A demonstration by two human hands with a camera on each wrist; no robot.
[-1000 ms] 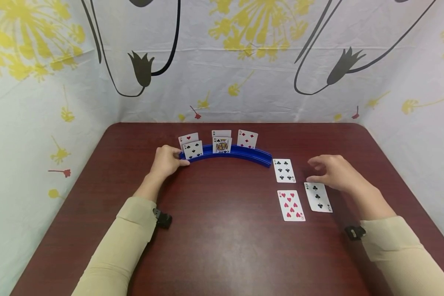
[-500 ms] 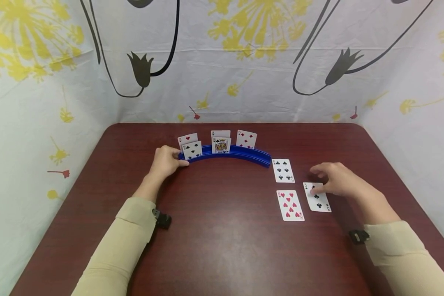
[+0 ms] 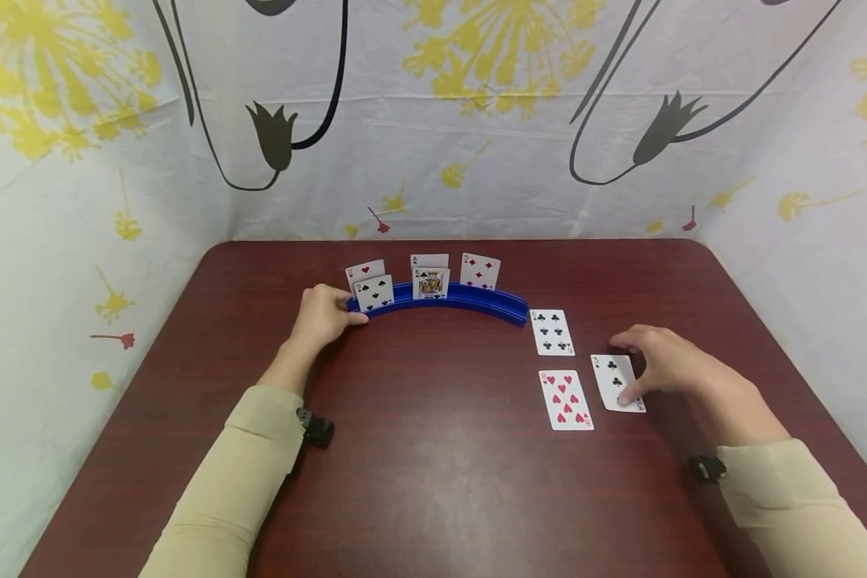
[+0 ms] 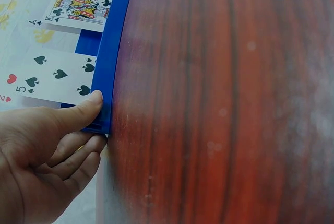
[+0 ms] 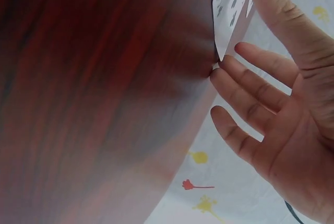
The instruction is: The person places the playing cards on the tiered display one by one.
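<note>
My left hand [image 3: 321, 317] grips the left end of a curved blue card holder [image 3: 502, 305], thumb on its front face and fingers behind. In the left wrist view, the thumb [image 4: 86, 110] lies next to the five of spades [image 4: 57, 78]. The right hand [image 3: 668, 359] is at the three of clubs [image 3: 610, 377], which lies flat on the table. Its thumb reaches over the card's near part, while the other fingers extend past the far right side. In the right wrist view, those fingers [image 5: 250, 85] look fairly straight, near the card's edge.
The holder also carries a two of hearts [image 3: 364, 271], an ace [image 3: 429, 260], a king of clubs [image 3: 431, 283] and a five of diamonds [image 3: 480, 271]. A six of clubs [image 3: 552, 332] and an eight of hearts [image 3: 566, 400] lie left of the three of clubs.
My right hand has come down and nearer, its thumb passing from the three of clubs' far edge to its near part. The left hand has stayed at the holder.
</note>
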